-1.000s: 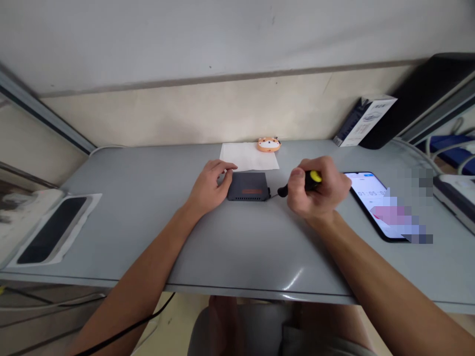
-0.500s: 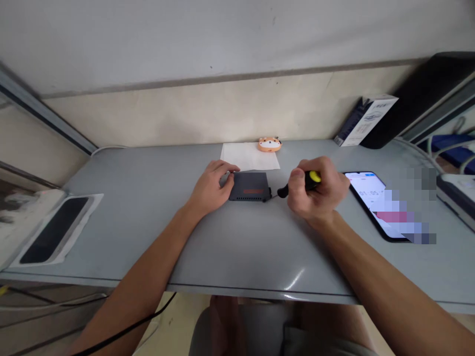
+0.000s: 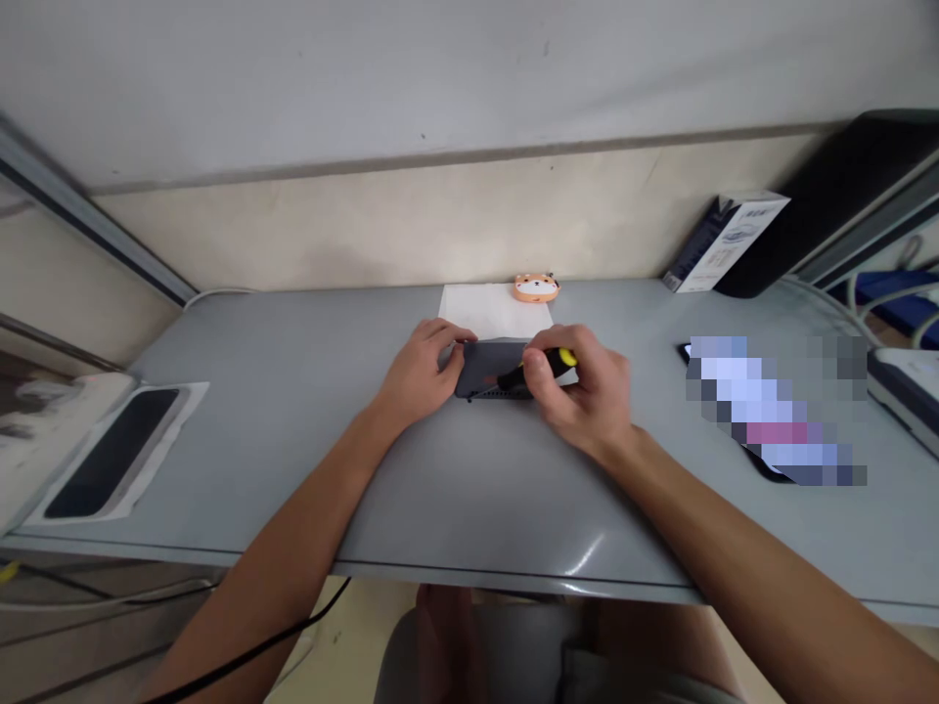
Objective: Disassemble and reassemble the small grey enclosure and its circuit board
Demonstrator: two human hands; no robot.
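Note:
A small dark grey box (image 3: 482, 364) with an orange label lies near the back of the grey table (image 3: 469, 489). My left hand (image 3: 420, 372) is curled round its left end and holds it down. My right hand (image 3: 583, 391) is closed round a screwdriver (image 3: 539, 367) with a black and yellow handle. The screwdriver lies over the right part of the box, its tip pointing left and down toward the front edge of the box. Behind the box lie a white sheet of paper (image 3: 495, 310) and a small orange animal-shaped item (image 3: 536, 286).
A phone (image 3: 763, 420) with a lit screen lies at the right, partly blurred. A dark phone on white wrapping (image 3: 113, 460) sits at the far left. A white and blue carton (image 3: 726, 242) leans against a black object at the back right. A black cable hangs below the table's front edge.
My right hand has moved left with the screwdriver, from beside the right end of the box to over it. My left hand has stayed on the box.

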